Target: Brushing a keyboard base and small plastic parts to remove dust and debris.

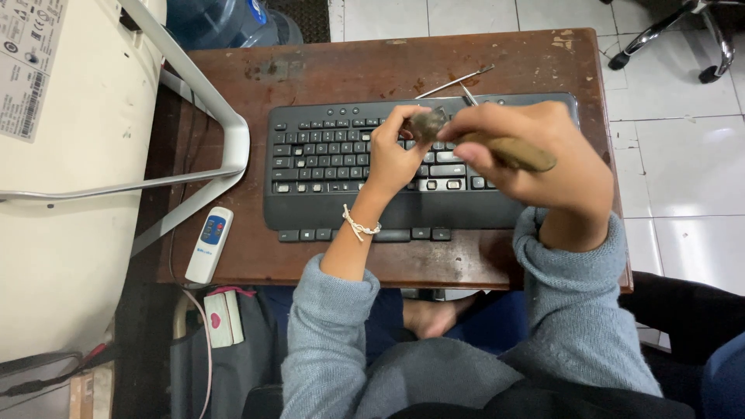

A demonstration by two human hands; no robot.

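Brush: a brown wooden-handled brush with a dark bristle head, centre of the head view, held above the black keyboard; it looks light and stiff in the handle, soft at the bristles, best gripped along the handle.
Right hand: right hand raised and blurred, fingers wrapped round the handle, wrist bent toward the frame's left.
Left hand: left hand with fingertips pinching the bristle head, forearm angled up from lower centre, cord bracelet at the wrist.
Keyboard: flat on the worn wooden desk, probably rigid plastic.
Surroundings: two thin metal tools lie beyond the keyboard; white remote at the desk's lower left.
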